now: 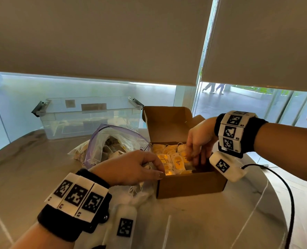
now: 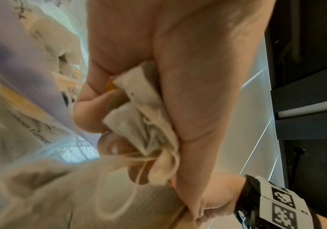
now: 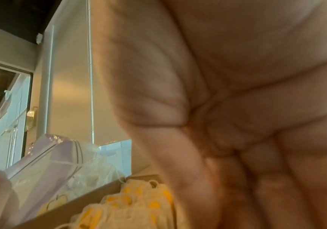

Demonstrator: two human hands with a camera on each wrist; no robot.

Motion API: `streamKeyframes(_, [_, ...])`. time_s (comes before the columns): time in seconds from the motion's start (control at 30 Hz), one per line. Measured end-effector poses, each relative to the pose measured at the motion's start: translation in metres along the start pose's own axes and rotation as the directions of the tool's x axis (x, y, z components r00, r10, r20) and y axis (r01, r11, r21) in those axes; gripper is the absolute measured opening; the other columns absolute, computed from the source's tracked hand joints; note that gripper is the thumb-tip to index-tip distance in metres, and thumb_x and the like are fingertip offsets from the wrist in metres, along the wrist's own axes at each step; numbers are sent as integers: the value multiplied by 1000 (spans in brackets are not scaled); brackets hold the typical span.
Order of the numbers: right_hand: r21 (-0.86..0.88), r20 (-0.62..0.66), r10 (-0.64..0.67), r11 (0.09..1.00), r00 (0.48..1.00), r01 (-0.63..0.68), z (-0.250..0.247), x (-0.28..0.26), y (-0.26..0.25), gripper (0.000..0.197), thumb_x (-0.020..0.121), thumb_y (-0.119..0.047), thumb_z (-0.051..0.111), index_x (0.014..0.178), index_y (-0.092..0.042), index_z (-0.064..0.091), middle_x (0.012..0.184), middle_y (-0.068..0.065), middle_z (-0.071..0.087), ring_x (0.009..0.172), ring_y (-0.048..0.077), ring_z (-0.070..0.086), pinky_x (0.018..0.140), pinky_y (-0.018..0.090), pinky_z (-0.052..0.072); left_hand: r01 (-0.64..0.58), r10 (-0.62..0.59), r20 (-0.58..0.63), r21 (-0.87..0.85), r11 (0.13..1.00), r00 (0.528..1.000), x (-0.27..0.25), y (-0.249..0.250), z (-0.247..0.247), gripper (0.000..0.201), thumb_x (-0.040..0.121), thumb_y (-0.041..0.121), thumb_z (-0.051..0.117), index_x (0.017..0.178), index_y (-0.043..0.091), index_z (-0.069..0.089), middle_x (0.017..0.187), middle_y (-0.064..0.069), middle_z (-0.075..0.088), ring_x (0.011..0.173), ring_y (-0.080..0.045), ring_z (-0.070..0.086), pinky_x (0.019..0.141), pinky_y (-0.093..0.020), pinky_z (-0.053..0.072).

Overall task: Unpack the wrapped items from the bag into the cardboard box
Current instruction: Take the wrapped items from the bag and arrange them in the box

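Roller blinds (image 1: 98, 38) hang low over the glass wall ahead of me, and below them daylight falls across the pale, rounded worktop (image 1: 212, 221) I am working at. Largest on it is a clear plastic bin (image 1: 88, 117) at the far side, lid off, its latches sticking out at both ends. Nearer stands the cardboard box (image 1: 190, 184), its lid flap raised at the back, well filled with small wrapped items (image 1: 174, 157) in white mesh with yellow showing through. Just beside the box, on its left and touching its corner, lies the clear zip bag (image 1: 111, 141) with a purple rim, its mouth gaping toward me and more wrapped items still inside.

My left hand (image 1: 131, 166) sits between bag and box, thumb tip at the box's near left corner; the left wrist view shows its fingers (image 2: 92, 111) curled tight round a bunch of wrapped items with loose strings (image 2: 139, 167) trailing from it. My right hand (image 1: 199, 141) reaches down into the right side of the box, fingers pointing down among the pieces there; whether they grip anything I cannot tell, since the palm fills the right wrist view. A black cable (image 1: 285, 187) loops from my right wrist over the worktop's edge.
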State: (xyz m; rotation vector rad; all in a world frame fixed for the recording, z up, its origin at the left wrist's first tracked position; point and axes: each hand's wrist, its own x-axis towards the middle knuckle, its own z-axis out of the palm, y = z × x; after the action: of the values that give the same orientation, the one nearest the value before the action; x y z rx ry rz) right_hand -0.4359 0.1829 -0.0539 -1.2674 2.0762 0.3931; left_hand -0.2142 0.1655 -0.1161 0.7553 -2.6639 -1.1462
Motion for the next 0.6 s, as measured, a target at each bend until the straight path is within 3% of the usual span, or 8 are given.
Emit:
streamKeyframes(0.1, [-15,-98,105,994,990,-107,0,1,5,29,94,-15,52,115,4,59,109,16,68,94,25,66,79,31,53,2,-2,-11,-11,1000,1000,1,0,0,16,87,35,62,100,26,65,53,18,53,44,0,42,47,-13,37])
streamKeyframes(0.2, [0,-220,69,997,973,-71,8,2,6,8,88,-8,60,80,-7,63,118,19,63,112,32,60,81,34,54,5,-5,-5,-21,1000,1000,0,-1,1,17,87,35,62,100,26,65,56,14,52,44,-2,41,49,-16,38])
streamKeyframes(0.23, [27,-216,56,998,975,-52,10,2,5,9,86,-6,62,78,-9,62,118,19,63,113,32,59,86,35,53,1,-1,-1,-24,1000,1000,0,-1,0,16,87,36,62,100,26,65,57,12,51,45,-4,41,49,-17,38])
streamKeyframes(0.3, [86,-185,53,996,981,-37,10,7,4,7,85,-2,61,88,-6,65,119,18,63,112,31,60,94,36,51,-2,2,2,-28,1000,1000,0,-1,0,16,87,35,62,100,26,65,57,13,52,46,-3,41,49,-17,38])
streamKeyframes(0.33, [150,-179,54,988,982,-27,9,10,4,16,86,1,59,100,-2,65,120,19,62,109,31,62,94,38,51,1,-1,2,-32,999,1000,0,-2,-1,15,87,35,62,99,26,65,56,15,53,46,-2,42,49,-17,38])
streamKeyframes(0.43, [337,-133,56,942,989,-8,9,16,3,33,90,10,45,122,7,54,113,21,62,92,30,64,82,41,55,0,0,10,-32,1000,1000,-2,-1,-1,14,88,33,61,99,26,65,53,20,54,45,-1,40,50,-17,37])
streamKeyframes(0.5, [338,-138,51,941,989,-1,10,14,3,35,90,10,44,124,7,52,105,20,62,90,30,64,73,36,56,-4,4,4,-27,1000,1000,-2,-1,-1,14,88,33,61,100,26,65,59,18,55,46,-1,41,49,-15,38])
streamKeyframes(0.6, [185,-185,-5,982,983,39,13,9,5,34,86,2,57,120,7,57,121,20,61,95,26,66,76,29,55,-4,4,-5,-9,1000,1000,-2,0,-1,15,89,32,60,101,24,65,66,12,54,46,-1,42,48,-13,38])
